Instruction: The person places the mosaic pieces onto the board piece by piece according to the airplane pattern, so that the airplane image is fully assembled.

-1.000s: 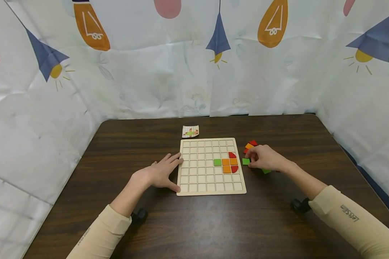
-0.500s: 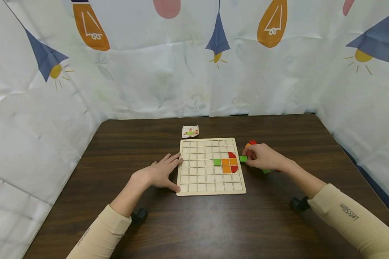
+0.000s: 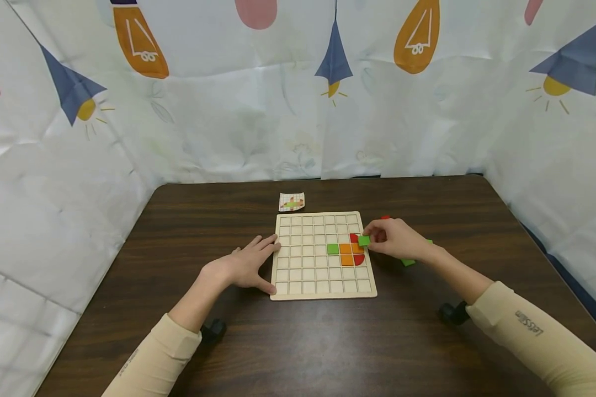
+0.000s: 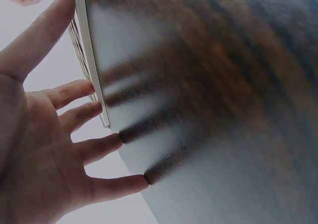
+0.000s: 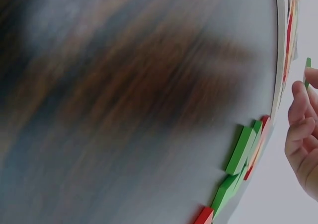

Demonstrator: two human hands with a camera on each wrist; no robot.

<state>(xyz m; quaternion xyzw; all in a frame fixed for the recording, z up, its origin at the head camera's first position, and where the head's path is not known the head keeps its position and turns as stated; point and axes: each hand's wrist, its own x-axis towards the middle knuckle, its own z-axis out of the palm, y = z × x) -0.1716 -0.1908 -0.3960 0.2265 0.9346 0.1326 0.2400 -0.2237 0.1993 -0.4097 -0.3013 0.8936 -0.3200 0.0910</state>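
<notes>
My right hand pinches a green square tile between thumb and fingertips, held above the right edge of a wooden grid board. In the right wrist view that tile shows edge-on, clear of the board. My left hand has its fingers spread, with thumb and fingertips against the board's left edge; its fingertips touch the table in the left wrist view. Set in the grid are another green square, several orange squares and red rounded pieces above and below them.
A small pattern card lies behind the board. Loose green and red pieces lie on the dark wooden table right of the board, partly hidden by my right hand. A patterned cloth hangs behind.
My right hand has lifted the green tile from the table beside the board and carried it left over the board's right edge. The left hand has stayed in place.
</notes>
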